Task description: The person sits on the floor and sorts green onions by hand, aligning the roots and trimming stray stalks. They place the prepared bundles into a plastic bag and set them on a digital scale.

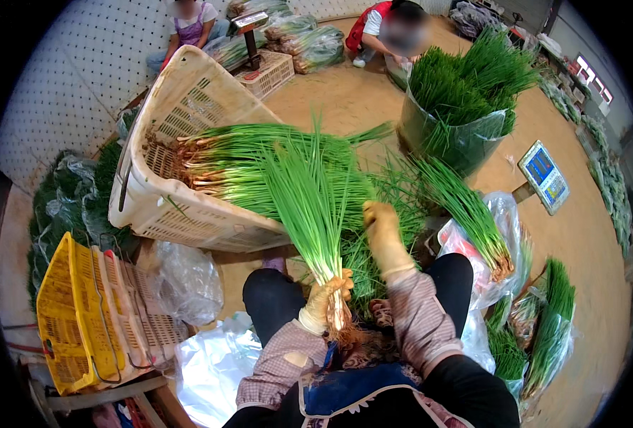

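Note:
My left hand (325, 303) in a tan glove grips a bunch of green onions (306, 217) near its white stems and brown roots, leaves pointing away from me. My right hand (382, 232), also gloved, is to the right of the bunch over loose green leaves (395, 192); its fingers are curled, and I cannot make out what, if anything, is in them. Beyond both hands a large white plastic crate (149, 207) lies with many green onions (217, 157) in it, roots to the left. Another bunch (459, 207) rests on plastic bags at the right.
A tall bag of greens (459, 121) stands behind right, beside a scale display (543, 177). Yellow crate (70, 307) and clear bags (188, 285) are at left. Two people (188, 32) (381, 32) work at the back near another scale (250, 25). Bagged bunches (544, 328) lie right.

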Motion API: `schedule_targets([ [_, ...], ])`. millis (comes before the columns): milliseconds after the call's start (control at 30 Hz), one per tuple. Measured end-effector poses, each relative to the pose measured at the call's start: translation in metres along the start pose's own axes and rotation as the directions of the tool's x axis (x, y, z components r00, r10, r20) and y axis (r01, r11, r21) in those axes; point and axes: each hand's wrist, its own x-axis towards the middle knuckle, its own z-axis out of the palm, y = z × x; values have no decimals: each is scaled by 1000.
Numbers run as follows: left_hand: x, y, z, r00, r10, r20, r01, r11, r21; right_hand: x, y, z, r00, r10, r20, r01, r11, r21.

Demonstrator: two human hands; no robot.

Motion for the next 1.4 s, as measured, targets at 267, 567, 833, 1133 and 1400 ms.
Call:
schedule_targets([
  [267,9,-1,-4,998,-38,49,49,967,-249,-12,-11,-16,924,-285,253,362,448,-818],
  [567,8,-7,-10,995,-93,32,97,979,-178,-52,-23,57,904,150,400,386,117,-915],
  [833,7,-5,9,993,-109,-52,99,982,-163,-50,-16,59,862,141,486,460,182,-869],
  [1133,12,-19,0,981,-44,-191,13,988,-157,-59,6,49,794,40,606,582,234,-779],
  [1400,12,-16,-8,980,-101,-172,69,981,-182,-59,-5,63,898,123,423,407,137,-903],
])
